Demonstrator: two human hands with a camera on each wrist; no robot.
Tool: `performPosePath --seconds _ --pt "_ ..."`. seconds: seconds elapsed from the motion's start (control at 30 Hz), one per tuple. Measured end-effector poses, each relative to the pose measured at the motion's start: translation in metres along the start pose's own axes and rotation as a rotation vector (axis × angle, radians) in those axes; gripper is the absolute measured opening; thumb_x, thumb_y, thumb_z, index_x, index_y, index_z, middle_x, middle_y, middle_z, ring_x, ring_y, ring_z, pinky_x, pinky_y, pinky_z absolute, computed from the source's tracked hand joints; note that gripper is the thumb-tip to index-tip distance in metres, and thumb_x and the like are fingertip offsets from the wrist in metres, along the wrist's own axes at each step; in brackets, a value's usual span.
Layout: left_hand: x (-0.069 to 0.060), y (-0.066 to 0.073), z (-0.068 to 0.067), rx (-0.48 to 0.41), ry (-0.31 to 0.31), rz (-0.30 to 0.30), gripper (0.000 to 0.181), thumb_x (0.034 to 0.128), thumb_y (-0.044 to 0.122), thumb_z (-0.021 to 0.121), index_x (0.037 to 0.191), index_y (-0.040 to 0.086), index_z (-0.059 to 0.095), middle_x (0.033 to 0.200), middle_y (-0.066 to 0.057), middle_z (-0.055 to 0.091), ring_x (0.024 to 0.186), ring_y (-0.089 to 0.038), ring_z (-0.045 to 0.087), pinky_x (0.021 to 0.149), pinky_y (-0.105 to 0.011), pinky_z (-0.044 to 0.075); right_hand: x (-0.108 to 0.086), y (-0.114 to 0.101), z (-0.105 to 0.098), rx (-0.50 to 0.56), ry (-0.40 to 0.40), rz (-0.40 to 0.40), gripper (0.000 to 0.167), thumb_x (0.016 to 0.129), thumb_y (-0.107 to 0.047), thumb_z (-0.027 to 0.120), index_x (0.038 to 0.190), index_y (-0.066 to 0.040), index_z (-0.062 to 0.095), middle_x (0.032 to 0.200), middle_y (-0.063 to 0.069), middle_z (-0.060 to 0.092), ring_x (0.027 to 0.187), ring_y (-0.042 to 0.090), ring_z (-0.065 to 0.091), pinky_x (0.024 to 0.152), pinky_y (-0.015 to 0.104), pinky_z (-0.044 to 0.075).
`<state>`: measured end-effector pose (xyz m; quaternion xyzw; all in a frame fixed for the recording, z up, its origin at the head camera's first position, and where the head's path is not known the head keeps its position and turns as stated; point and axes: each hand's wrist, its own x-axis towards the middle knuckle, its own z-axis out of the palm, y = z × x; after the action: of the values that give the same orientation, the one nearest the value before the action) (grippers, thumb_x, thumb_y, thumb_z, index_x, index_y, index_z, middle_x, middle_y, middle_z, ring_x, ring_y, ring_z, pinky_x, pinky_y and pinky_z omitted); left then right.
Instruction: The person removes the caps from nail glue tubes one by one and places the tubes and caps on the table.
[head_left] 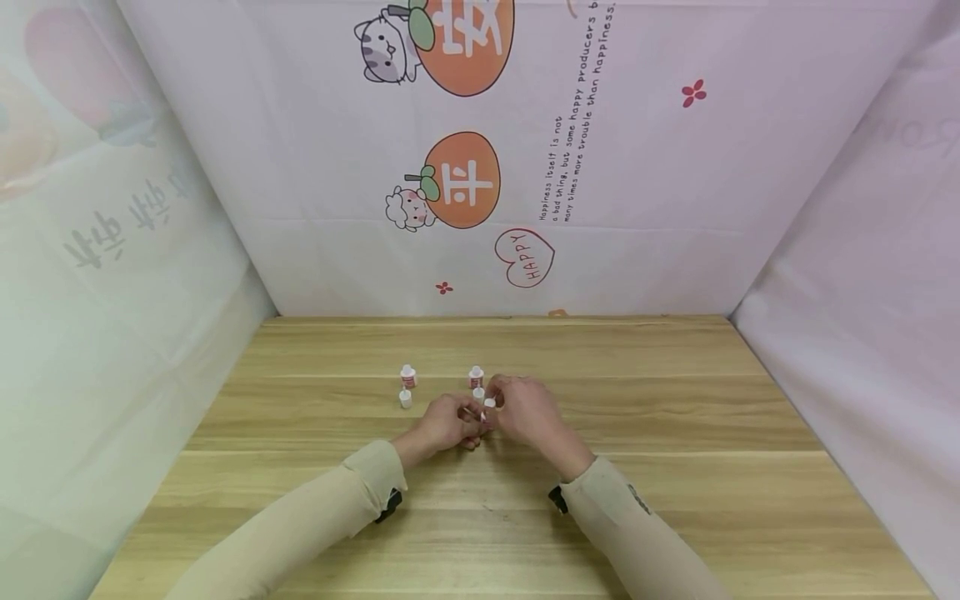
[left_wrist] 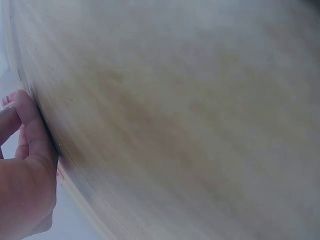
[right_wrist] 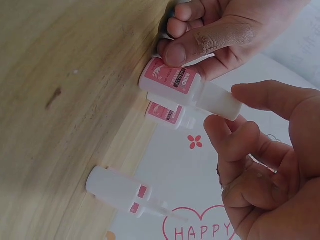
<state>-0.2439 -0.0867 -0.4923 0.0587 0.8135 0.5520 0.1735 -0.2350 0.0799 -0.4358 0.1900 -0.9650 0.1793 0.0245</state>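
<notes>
My left hand (head_left: 446, 423) holds a small white nail glue bottle (right_wrist: 167, 77) with a pink label, its thumb pressed on the label side. Thumb and fingers of my right hand (head_left: 528, 410) pinch the white cap (right_wrist: 220, 101) at the top of that bottle. How tightly the cap sits cannot be told. In the left wrist view, the fingers of the left hand (left_wrist: 32, 140) lie close to the table, and the bottle is mostly hidden. Just beyond the hands, an uncapped nail glue bottle (head_left: 476, 377) stands behind a loose white cap (head_left: 478, 393).
Farther left on the wooden table (head_left: 315, 417) stands another uncapped bottle (head_left: 408, 377), with a white cap (head_left: 405, 399) in front of it, brush stem upward. A printed white cloth (head_left: 637, 250) hangs behind the table, and white cloth hangs on both sides.
</notes>
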Motion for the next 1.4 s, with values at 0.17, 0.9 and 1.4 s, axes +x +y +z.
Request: performPosePath --seconds 0.17,0.9,1.4 --pt "-0.0003 0.0001 -0.0005 0.001 -0.007 0.004 0.015 0.0909 -0.003 0.066 0.106 -0.003 0.068 0.088 -0.015 0.074 0.062 -0.011 0.066 0.06 -0.027 0.061 0.0003 0.0011 0.0008 0.022 -0.004 0.014 0.017 0.088 -0.029 0.075 0.097 -0.016 0.069 0.085 -0.003 0.067 0.071 0.013 0.057 0.062 0.028 0.047" --pt "-0.0002 -0.0006 0.0003 0.023 0.005 0.011 0.016 0.0896 -0.003 0.067 0.105 -0.002 0.069 0.085 -0.014 0.074 0.06 -0.01 0.066 0.059 -0.027 0.06 -0.0007 -0.0002 0.0001 0.017 0.004 -0.007 0.015 0.088 -0.027 0.075 0.096 -0.016 0.068 0.087 -0.002 0.067 0.075 0.015 0.059 0.065 0.031 0.049" --pt "-0.0008 0.0 0.0001 0.022 0.001 0.016 0.016 0.0896 -0.003 0.067 0.105 -0.002 0.07 0.086 -0.014 0.074 0.06 -0.01 0.065 0.059 -0.027 0.06 -0.0003 0.0011 0.0007 0.016 0.0 -0.006 0.016 0.087 -0.028 0.076 0.095 -0.017 0.069 0.086 -0.003 0.068 0.075 0.015 0.06 0.065 0.031 0.05"
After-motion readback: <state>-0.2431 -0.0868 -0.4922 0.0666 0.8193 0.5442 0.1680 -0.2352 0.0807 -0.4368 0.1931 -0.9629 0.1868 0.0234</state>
